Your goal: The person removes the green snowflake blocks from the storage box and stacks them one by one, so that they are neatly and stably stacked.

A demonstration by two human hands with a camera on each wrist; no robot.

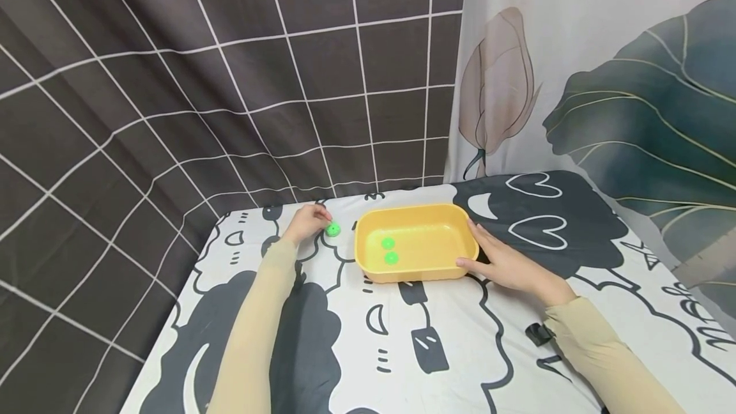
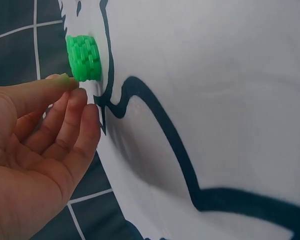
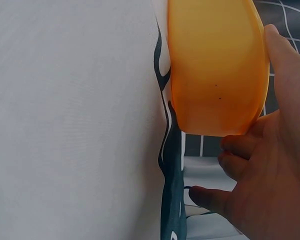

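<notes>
My left hand (image 1: 308, 222) is at a green treaded toy wheel (image 1: 333, 229) that stands on the cloth left of the yellow basin. In the left wrist view, thumb and index fingertips are at the lower edge of the wheel (image 2: 84, 58); the other fingers bend loosely. Two more green wheels (image 1: 390, 250) lie inside the basin (image 1: 425, 271), near its left end. My right hand (image 1: 508, 265) rests against the basin's right end, thumb at the near rim and fingers spread along the end wall. The right wrist view shows the basin's outside (image 3: 217, 70) beside the fingers.
A white cloth with black cartoon drawings (image 1: 356, 337) covers the table. Behind and left hangs a dark curtain with a white grid (image 1: 322, 62). A light curtain with plant prints (image 1: 500, 82) hangs at the right.
</notes>
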